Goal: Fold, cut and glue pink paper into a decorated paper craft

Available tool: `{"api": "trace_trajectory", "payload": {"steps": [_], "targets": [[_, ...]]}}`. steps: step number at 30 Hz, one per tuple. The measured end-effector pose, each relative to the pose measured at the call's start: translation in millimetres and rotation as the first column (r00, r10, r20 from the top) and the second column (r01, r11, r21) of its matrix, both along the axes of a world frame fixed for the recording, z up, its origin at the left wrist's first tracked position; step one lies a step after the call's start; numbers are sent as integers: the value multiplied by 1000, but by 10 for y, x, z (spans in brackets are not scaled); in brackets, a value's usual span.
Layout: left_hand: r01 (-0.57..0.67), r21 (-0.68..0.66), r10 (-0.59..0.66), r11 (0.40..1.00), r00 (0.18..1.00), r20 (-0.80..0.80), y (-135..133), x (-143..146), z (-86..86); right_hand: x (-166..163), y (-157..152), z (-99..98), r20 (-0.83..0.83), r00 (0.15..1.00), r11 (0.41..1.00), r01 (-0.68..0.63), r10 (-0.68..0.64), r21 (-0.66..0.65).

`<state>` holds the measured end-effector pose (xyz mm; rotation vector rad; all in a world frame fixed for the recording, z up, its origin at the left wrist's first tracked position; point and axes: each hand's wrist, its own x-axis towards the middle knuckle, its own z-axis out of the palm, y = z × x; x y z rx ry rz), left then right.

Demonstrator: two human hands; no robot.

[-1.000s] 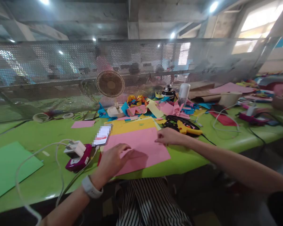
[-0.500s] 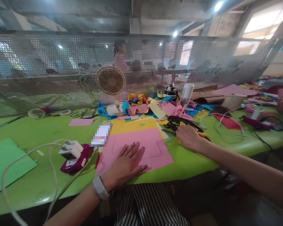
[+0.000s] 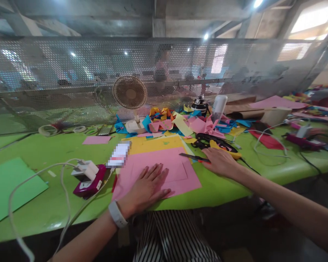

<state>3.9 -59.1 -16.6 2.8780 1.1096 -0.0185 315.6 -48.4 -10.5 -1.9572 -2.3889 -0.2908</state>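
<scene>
My left hand (image 3: 149, 183) lies flat and open on a pink sheet of paper (image 3: 180, 171) at the front of the green table (image 3: 43, 207). A smaller rectangle is marked or folded in the sheet's middle. My right hand (image 3: 221, 162) rests at the sheet's right edge, fingers curled over the red handle of a craft knife (image 3: 192, 157) whose dark blade points left over the paper. A yellow sheet (image 3: 155, 144) lies under the pink one, behind it.
A small desk fan (image 3: 130, 95), a heap of coloured paper scraps (image 3: 180, 123), black scissors and a yellow glue gun (image 3: 221, 145) stand behind. At left lie a magenta device with white charger (image 3: 89, 178), cables and a green sheet (image 3: 8, 185). Perforated metal screen behind.
My left hand went from a curled pose to flat on the pink sheet. My right hand left the sheet's top, reached right toward the tools, and now holds the craft knife at the sheet's edge.
</scene>
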Motion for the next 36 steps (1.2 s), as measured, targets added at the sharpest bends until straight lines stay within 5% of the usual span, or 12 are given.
{"api": "trace_trajectory", "payload": {"steps": [5,13,27,36], "targets": [[1,16,-1,1000,1000,29,-5,-7,2,38,121,-13,-74,996,996,-56,51,-67],[-1,32,0,999,999,33,-12,4,1,-60,117,3,-259,963,997,63,-74,-48],[4,18,-4,1000,1000,30,5,2,-12,-76,111,-131,-352,929,994,-100,112,52],[12,42,-14,999,998,57,17,0,-27,-60,94,-92,-347,932,994,-109,108,19]]}}
